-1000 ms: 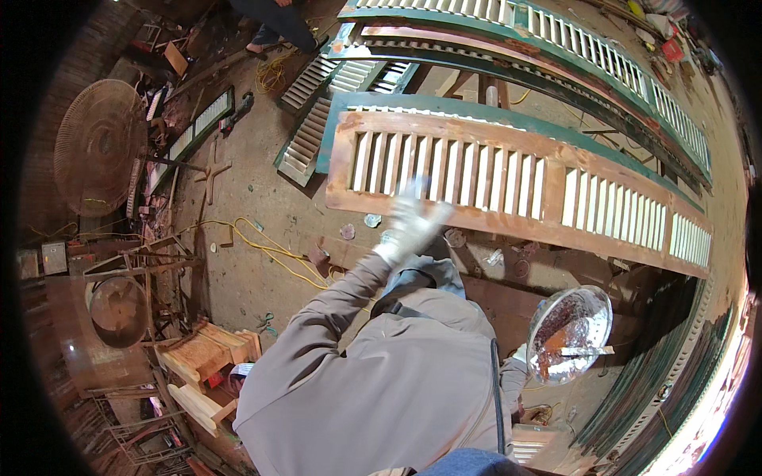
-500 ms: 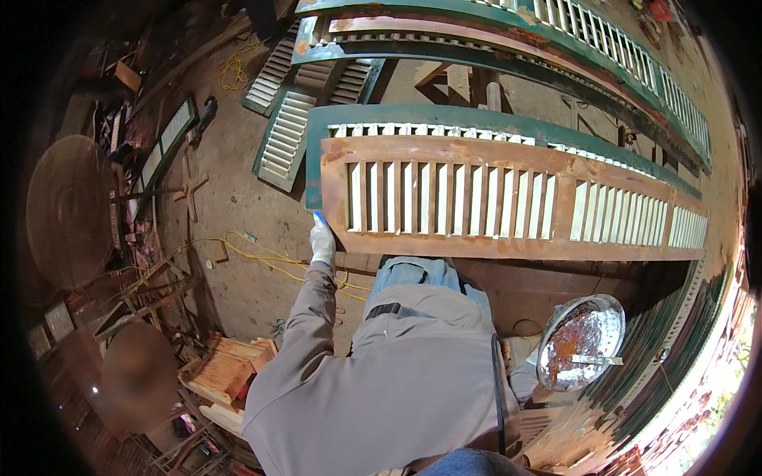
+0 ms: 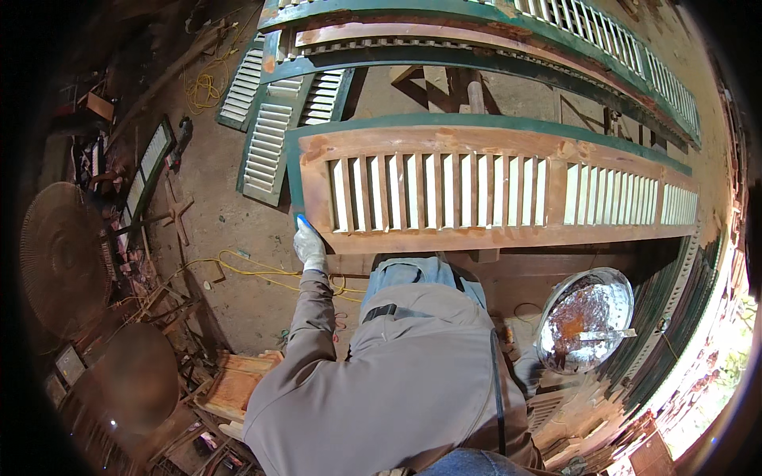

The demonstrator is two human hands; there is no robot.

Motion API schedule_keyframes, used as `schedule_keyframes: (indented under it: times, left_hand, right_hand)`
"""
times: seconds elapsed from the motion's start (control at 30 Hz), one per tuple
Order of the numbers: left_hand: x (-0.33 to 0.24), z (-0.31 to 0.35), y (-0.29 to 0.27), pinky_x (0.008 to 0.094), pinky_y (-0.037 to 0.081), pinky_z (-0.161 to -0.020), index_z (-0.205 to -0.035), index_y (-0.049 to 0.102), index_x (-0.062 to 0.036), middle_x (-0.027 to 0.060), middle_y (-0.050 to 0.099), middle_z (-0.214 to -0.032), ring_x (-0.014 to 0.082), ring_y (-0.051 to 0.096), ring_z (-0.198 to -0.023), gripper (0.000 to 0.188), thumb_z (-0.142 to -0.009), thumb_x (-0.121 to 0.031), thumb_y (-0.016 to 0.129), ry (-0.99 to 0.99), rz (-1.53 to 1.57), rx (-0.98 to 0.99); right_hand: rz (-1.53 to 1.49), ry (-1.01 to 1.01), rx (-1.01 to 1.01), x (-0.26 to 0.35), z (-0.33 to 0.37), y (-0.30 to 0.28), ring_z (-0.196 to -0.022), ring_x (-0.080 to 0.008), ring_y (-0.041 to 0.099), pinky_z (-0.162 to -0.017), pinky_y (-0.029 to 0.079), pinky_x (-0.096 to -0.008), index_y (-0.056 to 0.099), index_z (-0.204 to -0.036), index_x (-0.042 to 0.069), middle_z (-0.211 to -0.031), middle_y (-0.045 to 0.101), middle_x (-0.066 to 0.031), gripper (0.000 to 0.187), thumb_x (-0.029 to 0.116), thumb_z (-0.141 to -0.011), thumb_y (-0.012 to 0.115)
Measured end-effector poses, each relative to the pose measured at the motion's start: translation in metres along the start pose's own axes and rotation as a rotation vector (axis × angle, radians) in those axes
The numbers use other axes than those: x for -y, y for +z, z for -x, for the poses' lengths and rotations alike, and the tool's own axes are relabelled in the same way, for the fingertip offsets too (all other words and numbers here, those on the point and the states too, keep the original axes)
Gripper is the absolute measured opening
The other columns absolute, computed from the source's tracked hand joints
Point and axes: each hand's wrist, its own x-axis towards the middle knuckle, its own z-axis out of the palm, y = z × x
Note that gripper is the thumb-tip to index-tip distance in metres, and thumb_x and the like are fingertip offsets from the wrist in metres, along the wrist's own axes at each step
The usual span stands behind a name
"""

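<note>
The left hand (image 3: 309,247), gloved in white with a blue fingertip, touches the near left corner of a long brown wooden louvred shutter (image 3: 444,240) overlapping a green-framed shutter (image 3: 294,174); whether it clamps cannot be told. A round silver metal basin (image 3: 609,305) mostly hides the right hand (image 3: 529,370), its grip unclear.

Your left hand (image 3: 309,244), in a pale glove with a blue fingertip, was at the near left corner of a brown wooden louvered shutter (image 3: 444,240), which lay over a green-framed shutter (image 3: 294,170). Your right hand (image 3: 529,373) was at the side of a shiny metal bowl (image 3: 622,297) and mostly hidden by it. Reddish-brown material (image 3: 570,325) coated the bowl's inside, and a flat metal scraper (image 3: 607,335) reached across its rim. Beyond lay more green shutters (image 3: 357,58); to your left, a yellow cord (image 3: 262,270) crossed the floor near a large fan (image 3: 67,258).
</note>
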Motion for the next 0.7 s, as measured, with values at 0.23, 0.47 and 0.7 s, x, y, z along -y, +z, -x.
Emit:
schedule_keyframes:
  times: [0.23,0.47,0.7]
  left_hand:
    - [-0.013,-0.002,-0.023,0.0537,0.046,-0.084,-0.089,0.071,0.0058,0.0303,0.067,-0.094,0.0467,0.064,-0.095,0.083,-0.102,-0.059,0.021,0.048,-0.058,0.086]
    - [-0.001,-0.025,-0.035,0.0519,0.053,-0.079,-0.090,0.074,-0.0027,0.0234,0.070,-0.088,0.0393,0.069,-0.084,0.067,-0.103,-0.045,0.024,0.543,-0.492,0.090]
    - [-0.078,-0.026,-0.105,0.0497,0.050,-0.069,-0.077,0.067,-0.0080,0.0170,0.067,-0.074,0.0390,0.065,-0.074,0.040,-0.099,-0.036,0.048,0.633,-0.153,-0.049]
  right_hand:
    - [0.006,-0.002,0.046,-0.003,0.006,0.015,-0.112,-0.0210,0.060,-0.095,0.049,-0.0373,0.051,-0.141,0.011,-0.129,0.062,-0.0064,0.053,0.047,-0.102,0.047]
    - [0.044,0.011,0.110,-0.001,0.007,0.032,-0.112,-0.0210,0.060,-0.095,0.049,-0.0375,0.051,-0.141,0.011,-0.129,0.062,-0.0064,0.053,0.047,-0.102,0.047]
    - [0.078,0.026,0.190,0.000,-0.002,0.043,-0.112,-0.0210,0.060,-0.094,0.049,-0.0376,0.051,-0.141,0.011,-0.129,0.062,-0.0064,0.053,0.048,-0.102,0.047]
